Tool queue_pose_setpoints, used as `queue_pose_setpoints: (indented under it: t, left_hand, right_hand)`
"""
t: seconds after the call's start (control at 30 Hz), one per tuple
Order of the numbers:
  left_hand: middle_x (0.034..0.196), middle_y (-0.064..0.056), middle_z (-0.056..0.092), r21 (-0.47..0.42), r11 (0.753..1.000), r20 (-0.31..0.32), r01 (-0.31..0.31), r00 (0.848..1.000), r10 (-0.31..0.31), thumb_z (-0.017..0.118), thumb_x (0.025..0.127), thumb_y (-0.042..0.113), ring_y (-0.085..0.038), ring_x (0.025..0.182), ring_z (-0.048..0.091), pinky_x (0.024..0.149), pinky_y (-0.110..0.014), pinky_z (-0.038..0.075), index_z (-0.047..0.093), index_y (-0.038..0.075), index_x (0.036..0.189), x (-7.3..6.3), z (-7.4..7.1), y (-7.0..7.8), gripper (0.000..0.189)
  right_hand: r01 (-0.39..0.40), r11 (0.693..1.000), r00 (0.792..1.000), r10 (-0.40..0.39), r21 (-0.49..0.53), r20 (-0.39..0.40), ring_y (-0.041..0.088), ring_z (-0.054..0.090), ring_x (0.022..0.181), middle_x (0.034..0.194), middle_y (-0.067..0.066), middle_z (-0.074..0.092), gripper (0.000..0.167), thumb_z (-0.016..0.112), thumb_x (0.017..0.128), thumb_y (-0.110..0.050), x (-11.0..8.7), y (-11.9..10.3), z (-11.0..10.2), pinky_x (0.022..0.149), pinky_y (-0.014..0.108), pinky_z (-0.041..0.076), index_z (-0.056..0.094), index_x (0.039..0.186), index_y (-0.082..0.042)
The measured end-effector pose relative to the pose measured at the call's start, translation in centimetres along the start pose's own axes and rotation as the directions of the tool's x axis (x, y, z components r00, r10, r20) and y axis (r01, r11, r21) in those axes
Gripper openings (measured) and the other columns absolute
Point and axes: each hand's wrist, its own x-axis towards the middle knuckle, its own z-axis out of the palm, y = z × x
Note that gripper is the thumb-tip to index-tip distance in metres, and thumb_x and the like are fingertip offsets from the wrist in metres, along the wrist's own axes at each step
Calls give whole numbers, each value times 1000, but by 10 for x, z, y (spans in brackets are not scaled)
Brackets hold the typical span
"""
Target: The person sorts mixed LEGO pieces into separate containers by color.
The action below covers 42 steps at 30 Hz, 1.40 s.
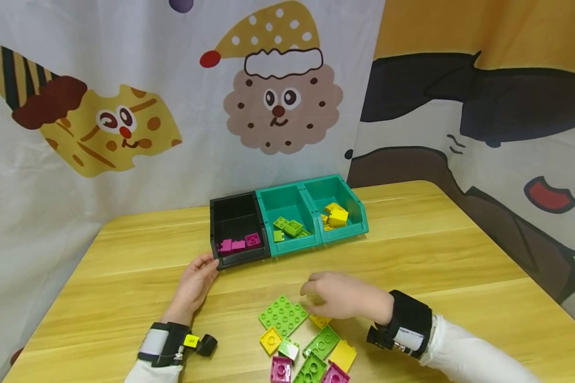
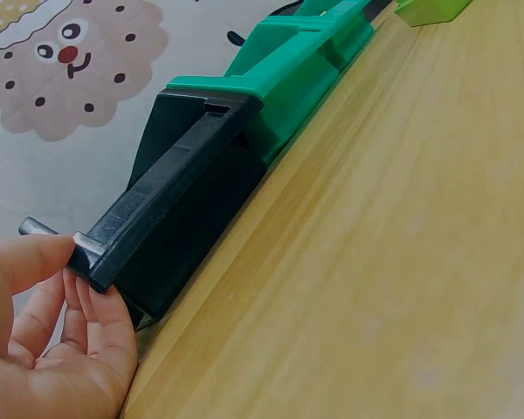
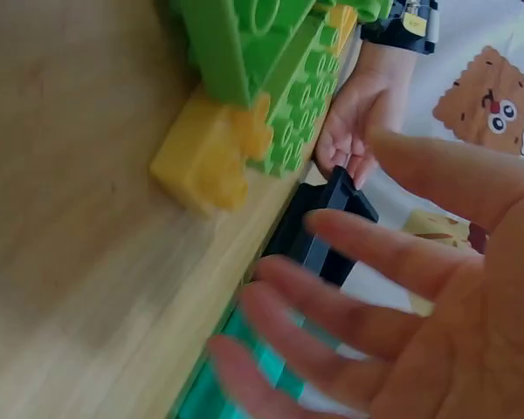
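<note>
One pale wood-grain tabletop bearing two boxy teal plastic bins and one boxy black plastic bin (front corner pinched in left hand); right hand released, fingers spread, near flat green plastic brick and small yellow plastic brick.

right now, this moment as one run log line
left hand: pinches black bin rim | right hand: empty, near loose building bricks | magenta bricks: in black bin

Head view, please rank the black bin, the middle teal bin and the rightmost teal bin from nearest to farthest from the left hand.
1. Black bin, left end, pinched by the left hand.
2. Middle teal bin, next to the right.
3. Rightmost teal bin, right end.
</note>
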Motion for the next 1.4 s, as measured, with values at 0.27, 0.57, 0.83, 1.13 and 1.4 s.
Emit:
queue_pose_setpoints:
  t: [0.27, 0.57, 0.83, 1.13, 1.4]
  left_hand:
    - [85, 7, 50, -5, 1000, -5, 6, 1000, -6, 50, 95, 1, -5, 79, 49, 81, -18, 46, 56, 19, 92, -1, 0, 0, 20]
    - [85, 8, 50, -5, 1000, 7, -4, 1000, 4, 49, 95, 0, -5, 79, 50, 81, -18, 46, 57, 20, 90, -1, 0, 0, 22]
    - [84, 8, 50, -3, 1000, 14, -2, 1000, 2, 49, 95, 0, -5, 79, 49, 81, -18, 46, 58, 22, 87, -1, 0, 0, 25]
    - [86, 7, 50, 1, 1000, 13, 4, 1000, -4, 50, 95, 1, -5, 81, 49, 82, -18, 46, 56, 18, 93, 0, 0, 1, 19]
    - [85, 7, 49, -1, 1000, 7, -7, 1000, 7, 50, 94, 0, -5, 79, 49, 81, -18, 46, 56, 19, 91, 1, 0, 0, 21]
  right_hand:
    - [-146, 988, 988, 143, 53, 60, 10, 54, 77, 92, -1, 59, 33, 76, 76, -35, -6, -7, 11, 68, 28, 48, 66, 100, -15]
    - [-182, 980, 983, 179, 74, 52, 6, 47, 69, 85, -4, 54, 30, 79, 73, -34, -7, -6, 22, 64, 23, 45, 65, 93, -15]
    - [-173, 981, 983, 167, 89, 71, 10, 54, 77, 89, -1, 58, 29, 79, 74, -22, -2, -5, 27, 69, 25, 48, 65, 97, -12]
    - [-51, 985, 991, 71, 164, -116, 8, 49, 71, 85, 2, 57, 24, 77, 70, -8, 1, -4, 14, 61, 18, 44, 65, 91, -4]
    - [36, 991, 930, 16, 133, -368, 14, 53, 76, 88, 8, 61, 27, 77, 70, 0, 6, 5, -8, 64, 20, 47, 66, 94, 2]
